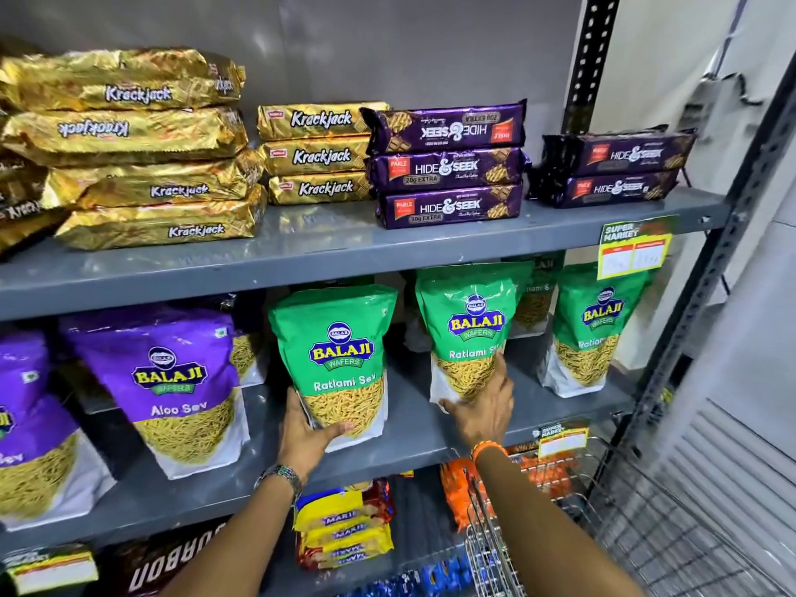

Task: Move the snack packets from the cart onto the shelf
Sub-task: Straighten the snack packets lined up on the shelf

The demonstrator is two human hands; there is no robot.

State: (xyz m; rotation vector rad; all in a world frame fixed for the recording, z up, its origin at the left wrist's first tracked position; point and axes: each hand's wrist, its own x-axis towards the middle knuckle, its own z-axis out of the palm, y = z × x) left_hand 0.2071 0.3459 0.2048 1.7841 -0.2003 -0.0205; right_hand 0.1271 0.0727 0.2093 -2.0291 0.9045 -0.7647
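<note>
On the middle grey shelf (430,441) stand green Balaji Ratlami Sev packets. My left hand (308,437) grips the lower left corner of one green packet (340,338), thumb across its front. My right hand (484,407) holds the bottom of a second green packet (471,321) just to the right, fingers along its right side. Both packets are upright on the shelf. A third green packet (596,325) stands further right, with one more partly hidden behind. The wire cart (646,549) is at the lower right, below my right forearm.
Purple Aloo Sev packets (163,372) fill the shelf's left part. The upper shelf holds gold Krackjack stacks (142,148) and purple Hide & Seek stacks (448,165). Marie biscuit packs (344,527) lie on the shelf below. A dark slotted upright (689,338) bounds the right side.
</note>
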